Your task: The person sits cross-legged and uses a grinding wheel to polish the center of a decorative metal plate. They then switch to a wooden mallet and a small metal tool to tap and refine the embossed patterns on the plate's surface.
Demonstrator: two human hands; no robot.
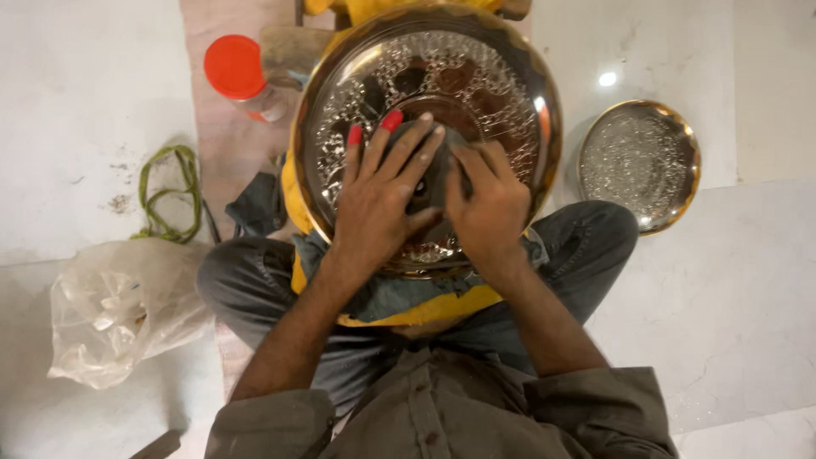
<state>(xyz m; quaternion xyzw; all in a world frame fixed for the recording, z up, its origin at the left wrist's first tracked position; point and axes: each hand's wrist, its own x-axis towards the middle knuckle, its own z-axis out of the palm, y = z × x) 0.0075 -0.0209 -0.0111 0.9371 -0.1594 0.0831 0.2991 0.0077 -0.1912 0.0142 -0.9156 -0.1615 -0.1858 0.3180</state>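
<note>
A large round engraved metal plate [476,76] with a brass-coloured rim rests on my lap over yellow and grey cloths. My left hand [378,200] lies flat on the plate's middle, fingers spread, two fingertips capped in red. My right hand [489,204] sits beside it, fingers bent down onto a dark grey rag [438,166] that both hands press against the plate. The plate's centre is hidden under my hands.
A smaller engraved metal plate [639,163] lies on the marble floor to the right. A clear jar with an orange lid [236,70] stands at upper left, a green cord [170,191] and a crumpled plastic bag [119,306] to the left.
</note>
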